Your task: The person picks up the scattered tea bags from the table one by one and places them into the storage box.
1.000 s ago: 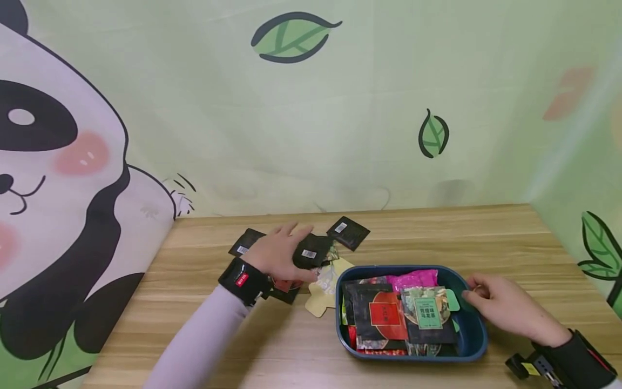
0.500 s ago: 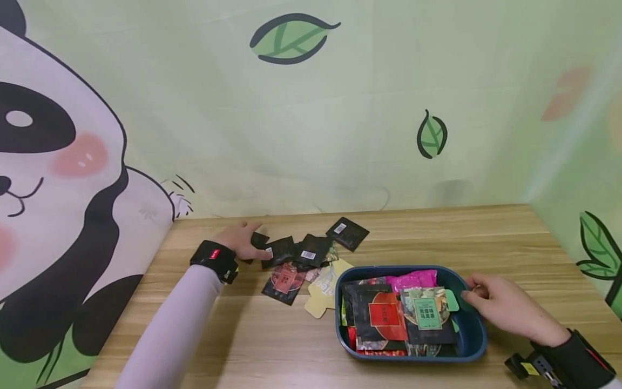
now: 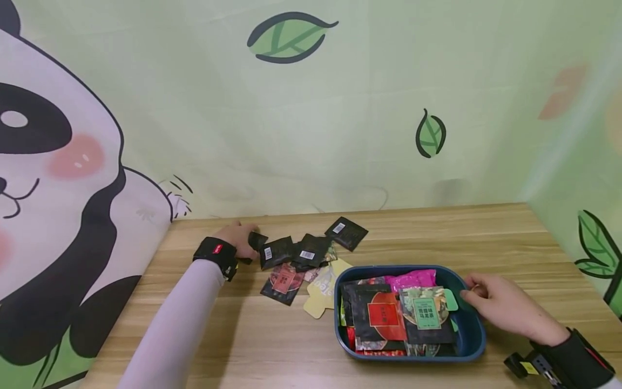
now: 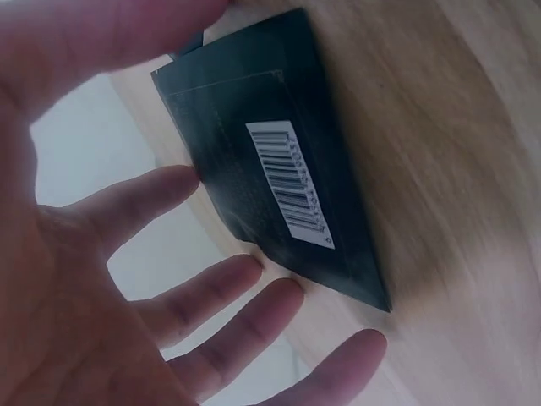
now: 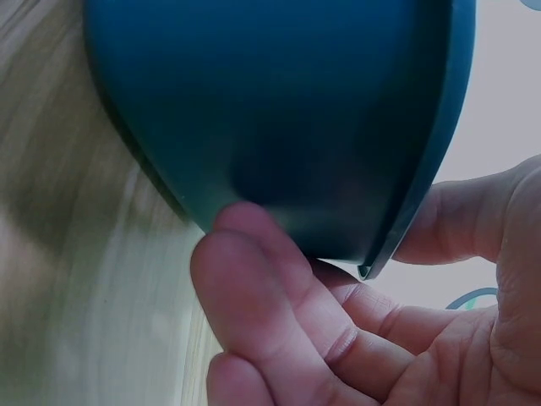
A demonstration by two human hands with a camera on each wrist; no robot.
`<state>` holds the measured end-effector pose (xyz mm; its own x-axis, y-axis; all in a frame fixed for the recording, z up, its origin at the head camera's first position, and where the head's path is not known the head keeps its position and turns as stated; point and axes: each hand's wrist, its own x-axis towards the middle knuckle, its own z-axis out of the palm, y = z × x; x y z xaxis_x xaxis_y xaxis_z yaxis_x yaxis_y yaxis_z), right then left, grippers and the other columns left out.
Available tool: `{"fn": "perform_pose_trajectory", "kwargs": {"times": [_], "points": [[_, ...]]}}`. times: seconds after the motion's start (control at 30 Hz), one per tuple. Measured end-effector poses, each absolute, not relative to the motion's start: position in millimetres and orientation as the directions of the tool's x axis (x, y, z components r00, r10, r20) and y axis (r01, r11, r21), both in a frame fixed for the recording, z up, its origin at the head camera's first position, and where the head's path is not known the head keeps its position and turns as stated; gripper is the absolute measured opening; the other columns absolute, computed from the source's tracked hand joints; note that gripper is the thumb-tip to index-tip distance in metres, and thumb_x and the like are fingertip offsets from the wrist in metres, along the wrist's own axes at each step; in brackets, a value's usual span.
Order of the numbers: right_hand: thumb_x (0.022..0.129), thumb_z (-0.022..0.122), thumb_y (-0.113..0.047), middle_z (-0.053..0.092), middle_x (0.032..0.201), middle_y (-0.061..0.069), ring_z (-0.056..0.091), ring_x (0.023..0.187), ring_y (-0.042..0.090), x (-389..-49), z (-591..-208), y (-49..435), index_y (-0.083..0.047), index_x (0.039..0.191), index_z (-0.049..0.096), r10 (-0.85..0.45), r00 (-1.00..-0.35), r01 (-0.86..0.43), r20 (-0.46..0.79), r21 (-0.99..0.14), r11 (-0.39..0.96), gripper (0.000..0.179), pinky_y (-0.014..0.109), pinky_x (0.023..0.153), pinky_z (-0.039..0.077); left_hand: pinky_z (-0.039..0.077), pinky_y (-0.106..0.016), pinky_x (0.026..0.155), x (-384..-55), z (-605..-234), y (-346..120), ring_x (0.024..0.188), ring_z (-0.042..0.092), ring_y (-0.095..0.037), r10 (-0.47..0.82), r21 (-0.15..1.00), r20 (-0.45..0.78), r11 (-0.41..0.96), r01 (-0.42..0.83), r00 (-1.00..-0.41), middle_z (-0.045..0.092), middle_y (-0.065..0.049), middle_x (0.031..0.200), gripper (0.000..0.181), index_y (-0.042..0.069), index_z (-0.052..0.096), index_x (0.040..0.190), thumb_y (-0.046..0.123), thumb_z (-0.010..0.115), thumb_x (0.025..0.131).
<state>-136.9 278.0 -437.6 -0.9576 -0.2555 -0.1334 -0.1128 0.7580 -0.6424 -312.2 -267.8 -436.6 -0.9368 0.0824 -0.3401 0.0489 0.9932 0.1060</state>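
Note:
At the left of the pile, my left hand is at a black tea packet. In the left wrist view this packet shows its barcode side, with spread fingertips along one edge and the thumb by another. Several more packets lie to its right, among them a barcode-side-up black packet and a red-labelled one. My right hand grips the right end of a dark blue plastic box, thumb inside the rim and fingers outside, as the right wrist view shows.
Inside the box lie several packets, including a red-labelled packet, a green-labelled packet and a pink one. A yellow cut-out packet lies by the box's left wall. A printed cloth hangs behind the table.
My left hand has moved left from above the middle of the pile to the leftmost black packet, its fingers now drawn in at it. My right hand stays on the box.

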Motion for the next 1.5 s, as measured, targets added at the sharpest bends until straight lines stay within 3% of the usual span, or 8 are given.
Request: {"fn": "perform_pose_trajectory", "kwargs": {"times": [0.43, 0.7, 0.93, 1.17, 1.5], "points": [[0.099, 0.055, -0.024, 0.059, 0.074, -0.002, 0.049, 0.059, 0.011, -136, -437, 278, 0.0, 0.108, 0.063, -0.262, -0.957, -0.126, -0.123, -0.638, 0.76, 0.028, 0.027, 0.053, 0.041, 0.044, -0.044, 0.072, -317, -444, -268, 0.092, 0.054, -0.034, 0.033, 0.121, -0.288, 0.993, -0.002, -0.957, 0.047, -0.017, 0.116, 0.067, 0.02, 0.059, 0.123, 0.039, 0.083, 0.063], [0.099, 0.055, -0.027, 0.06, 0.075, -0.001, 0.051, 0.06, 0.011, -136, -436, 279, 0.001, 0.111, 0.063, -0.262, -0.955, -0.115, -0.136, -0.647, 0.754, 0.032, 0.027, 0.054, 0.041, 0.044, -0.044, 0.073, -316, -446, -267, 0.089, 0.054, -0.032, 0.075, 0.112, -0.253, 0.993, 0.048, -0.965, 0.051, -0.016, 0.109, 0.06, 0.018, 0.06, 0.115, 0.036, 0.084, 0.063], [0.098, 0.056, -0.027, 0.06, 0.075, -0.001, 0.052, 0.061, 0.014, -137, -438, 279, -0.003, 0.105, 0.062, -0.251, -0.953, -0.085, -0.166, -0.651, 0.754, 0.026, 0.028, 0.054, 0.042, 0.043, -0.042, 0.076, -320, -449, -269, 0.092, 0.052, -0.03, 0.106, 0.098, -0.249, 0.992, 0.084, -0.963, 0.056, -0.015, 0.107, 0.061, 0.016, 0.059, 0.117, 0.034, 0.083, 0.063], [0.098, 0.056, -0.027, 0.06, 0.075, -0.001, 0.051, 0.06, 0.014, -137, -437, 279, -0.002, 0.107, 0.062, -0.257, -0.953, -0.092, -0.16, -0.654, 0.751, 0.027, 0.028, 0.053, 0.041, 0.044, -0.039, 0.075, -315, -435, -255, 0.089, 0.055, -0.027, 0.124, 0.111, -0.26, 0.989, 0.098, -0.958, 0.061, -0.009, 0.106, 0.059, 0.017, 0.057, 0.121, 0.032, 0.08, 0.069], [0.097, 0.057, -0.026, 0.06, 0.073, -0.002, 0.051, 0.058, 0.013, -136, -437, 279, -0.004, 0.104, 0.063, -0.268, -0.954, -0.115, -0.137, -0.658, 0.744, 0.024, 0.028, 0.053, 0.041, 0.047, -0.04, 0.077, -299, -400, -202, 0.091, 0.054, -0.026, 0.275, 0.052, -0.165, 0.962, 0.27, -0.947, 0.056, -0.01, 0.109, 0.061, 0.02, 0.056, 0.126, 0.034, 0.08, 0.071]]}}
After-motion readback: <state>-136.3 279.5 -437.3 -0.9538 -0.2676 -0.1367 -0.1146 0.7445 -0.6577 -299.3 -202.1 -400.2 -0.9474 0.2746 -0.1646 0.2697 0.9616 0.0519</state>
